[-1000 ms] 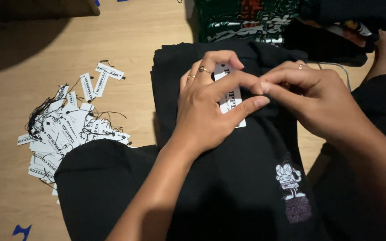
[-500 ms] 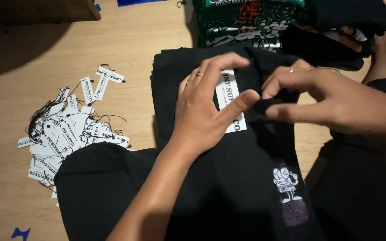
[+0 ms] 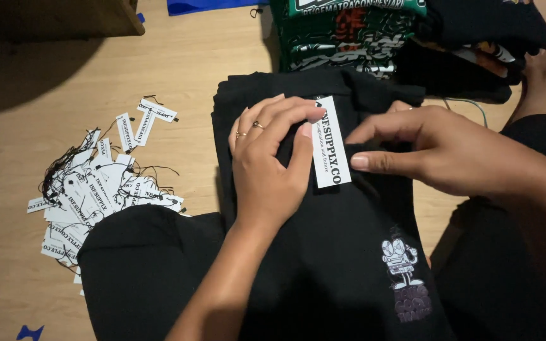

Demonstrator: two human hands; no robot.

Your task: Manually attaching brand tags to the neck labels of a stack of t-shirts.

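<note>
The white rectangular hang tag [image 3: 331, 144] lay on the folded black garment [image 3: 349, 252], its long axis running toward and away from the person. The left hand [image 3: 270, 167] pressed flat beside it, fingers spread; the right hand [image 3: 440, 148] pinched nearby fabric.

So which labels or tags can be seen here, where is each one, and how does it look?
Hang tag: white rectangle with dark print, on the folded black garment, touched by the left hand.
Pile of tags: white rectangles with black strings, on the wooden floor, left of the garment.
</note>
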